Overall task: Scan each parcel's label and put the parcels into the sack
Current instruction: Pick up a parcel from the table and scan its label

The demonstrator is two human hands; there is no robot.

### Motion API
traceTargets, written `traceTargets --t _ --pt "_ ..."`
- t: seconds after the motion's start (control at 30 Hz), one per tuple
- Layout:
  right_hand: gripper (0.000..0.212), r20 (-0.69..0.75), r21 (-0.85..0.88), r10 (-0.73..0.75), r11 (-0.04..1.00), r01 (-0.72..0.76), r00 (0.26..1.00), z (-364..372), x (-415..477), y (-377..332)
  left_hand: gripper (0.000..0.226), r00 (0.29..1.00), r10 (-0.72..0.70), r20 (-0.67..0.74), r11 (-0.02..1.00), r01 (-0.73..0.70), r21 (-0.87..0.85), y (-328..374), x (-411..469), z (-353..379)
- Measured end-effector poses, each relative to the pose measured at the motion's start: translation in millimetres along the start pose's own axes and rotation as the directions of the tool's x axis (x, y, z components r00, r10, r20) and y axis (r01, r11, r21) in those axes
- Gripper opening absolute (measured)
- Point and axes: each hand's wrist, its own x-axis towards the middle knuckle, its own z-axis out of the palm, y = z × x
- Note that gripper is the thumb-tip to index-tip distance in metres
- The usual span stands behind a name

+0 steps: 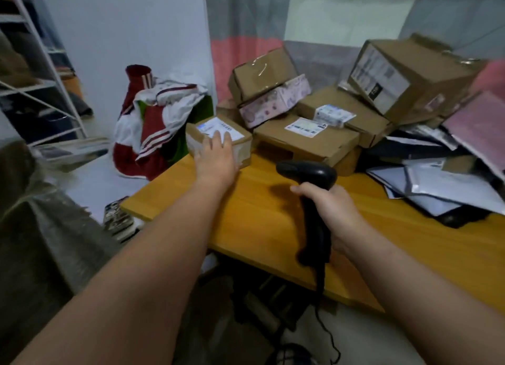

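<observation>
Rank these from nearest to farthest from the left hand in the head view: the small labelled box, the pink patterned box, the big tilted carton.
1. The small labelled box: directly under the left hand, touching it.
2. The pink patterned box: behind it, to the right.
3. The big tilted carton: far right, at the back.

You are looking at a black scanner (pixel 306 173), an amber-yellow tabletop (pixel 259 228) and a brown parcel (pixel 195 135) carrying a white label (pixel 216 127). A pale pink flower-printed box (pixel 273 102) and a red, white-striped garment (pixel 153 129) are showing behind.
</observation>
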Motion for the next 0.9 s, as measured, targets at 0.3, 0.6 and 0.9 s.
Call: traceTargets --t 0.3,0.6,0.9 --pt "0.033 0.037 0.113 0.005 0.994 -0.009 0.999 -20 -2 4 0.023 0.99 0.093 -0.103 0.992 -0.102 -0.081 -19 -35 -16" --pt "0.022 0.088 0.214 -0.159 0.967 0.137 0.983 -48 -63 15 0.035 0.931 0.281 -0.232 0.906 -0.337 -0.256 33 -200 -56" --pt "0.021 0.22 0.229 -0.097 0.972 0.045 0.971 -79 -109 24 0.061 0.826 -0.013 0.564 0.242 0.55 -0.799 88 -207 -73"
